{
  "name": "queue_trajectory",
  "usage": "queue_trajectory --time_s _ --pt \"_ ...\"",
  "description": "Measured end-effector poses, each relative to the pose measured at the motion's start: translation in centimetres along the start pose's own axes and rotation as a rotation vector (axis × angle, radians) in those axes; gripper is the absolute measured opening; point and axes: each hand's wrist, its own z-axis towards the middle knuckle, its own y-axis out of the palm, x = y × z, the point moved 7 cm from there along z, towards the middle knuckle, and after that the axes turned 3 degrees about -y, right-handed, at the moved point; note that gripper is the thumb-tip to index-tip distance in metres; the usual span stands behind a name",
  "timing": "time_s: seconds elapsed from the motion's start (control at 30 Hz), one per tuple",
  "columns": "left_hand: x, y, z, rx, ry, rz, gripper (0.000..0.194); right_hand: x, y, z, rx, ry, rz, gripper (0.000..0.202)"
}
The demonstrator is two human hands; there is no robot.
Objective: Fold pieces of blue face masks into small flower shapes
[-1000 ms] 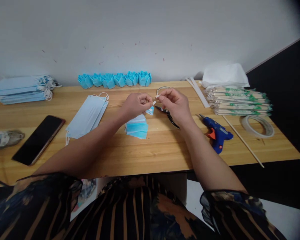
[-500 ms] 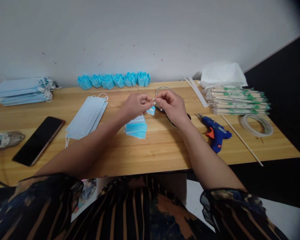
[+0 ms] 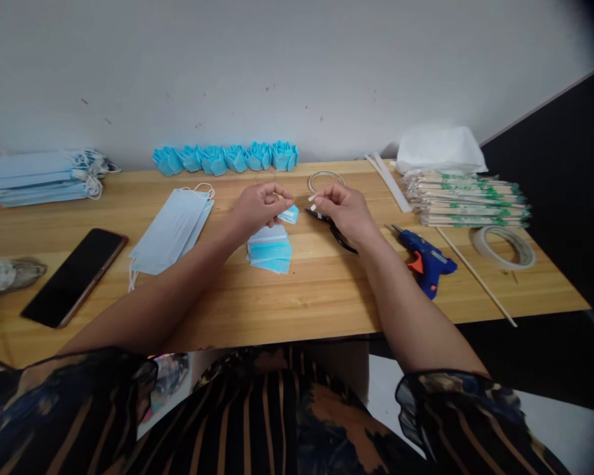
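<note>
two small, flat white strips (image 3: pixel 313 206) sit in the fingertips of your right hand (image 3: pixel 344 208), which is clamped on them. your left hand (image 3: pixel 262 210) is just across a gap, fingers curled; whether it grips anything, you cannot tell from here. a small light-blue fabric piece (image 3: pixel 290 214) lies by its fingertips, and a fanned pile of blue-and-white fabric rectangles (image 3: pixel 270 251) lies nearer you. black-handled scissors (image 3: pixel 344 239) lie partly under your right hand. the tabletop (image 3: pixel 297 316) is smooth, yellowish grained wood. six ruffled blue fabric flowers (image 3: pixel 225 158) line its far edge, left of the middle; pleated pale-blue masks (image 3: pixel 34 177) are stacked at the far left corner. to your right lie a blue plastic glue gun (image 3: pixel 429 260) with an orange trigger and clear-wrapped wooden sticks (image 3: pixel 470 201). beyond stands a pale, spotted wall (image 3: pixel 277 72).
</note>
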Motion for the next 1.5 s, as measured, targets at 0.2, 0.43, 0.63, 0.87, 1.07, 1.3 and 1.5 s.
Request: queue_trajectory --time_s 0.2,0.43,0.63,0.87,1.07,1.3,1.5 --pt "-0.7 -1.1 -0.2 0.045 0.005 -0.054 0.018 1.3 0.1 0.2 -0.039 0.052 -0.239 0.010" --pt "-0.9 -1.6 -0.4 0.060 0.016 -0.057 0.016 2.1 -0.2 0.6 -0.011 0.037 -0.405 0.010" --pt "-0.7 -1.8 -0.5 0.081 0.004 -0.095 0.011 1.4 0.0 0.5 -0.022 0.033 -0.577 0.006" --pt "-0.9 -1.8 -0.4 0.076 0.012 -0.093 0.014 0.6 0.4 0.2 -0.062 -0.042 -0.629 0.009" --pt "-0.9 -1.8 -0.6 0.079 0.014 -0.108 0.012 0.9 -0.2 0.1 0.014 0.041 -0.560 0.009" --pt "-1.6 -1.9 -0.1 0.058 0.059 -0.113 0.015 1.7 -0.8 0.3 0.129 -0.021 -0.468 0.005" --pt "-0.5 -1.9 -0.9 -0.005 0.153 -0.124 0.029 -1.8 -0.7 0.0 0.236 -0.146 -0.055 0.017"
